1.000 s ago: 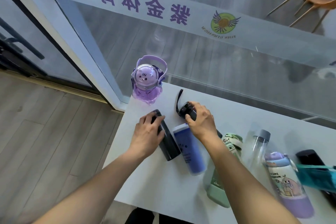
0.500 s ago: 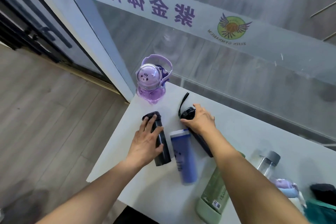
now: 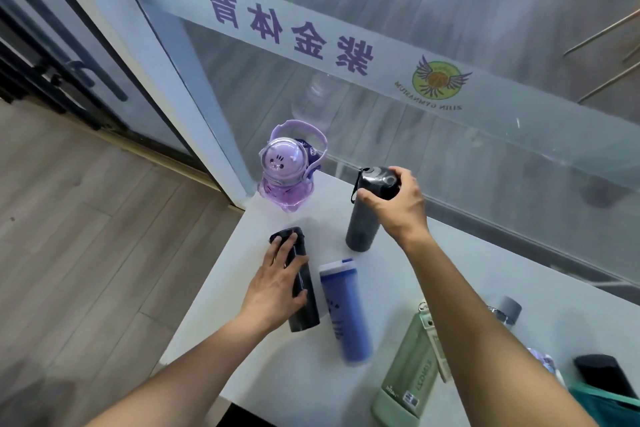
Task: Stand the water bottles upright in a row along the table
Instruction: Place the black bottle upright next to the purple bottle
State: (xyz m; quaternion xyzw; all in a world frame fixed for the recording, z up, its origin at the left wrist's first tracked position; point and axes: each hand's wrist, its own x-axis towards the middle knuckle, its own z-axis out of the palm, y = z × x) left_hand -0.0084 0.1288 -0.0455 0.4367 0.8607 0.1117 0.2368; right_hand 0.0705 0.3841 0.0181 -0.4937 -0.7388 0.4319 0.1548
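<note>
2 bottles now stand upright on the white bench (image 3: 450,270): the dark grey bottle (image 3: 363,222), lying flat half a second ago, has been raised onto its base, just right of the purple bottle (image 3: 285,177) at the bench's far corner. The purple bottle is translucent plastic, bulbous, with a domed lid and loop handle. The grey one is a smooth matte cylinder with a glossy black cap and strap; the right hand (image 3: 394,201) grips its cap, fingers curled around it. Nearer than the purple bottle, the glossy black bottle (image 3: 301,284) still lies flat under the left hand (image 3: 277,284), whose fingers wrap its body. Beside it lie a blue bottle (image 3: 346,312) and, farther right, a pale green bottle (image 3: 408,371).
</note>
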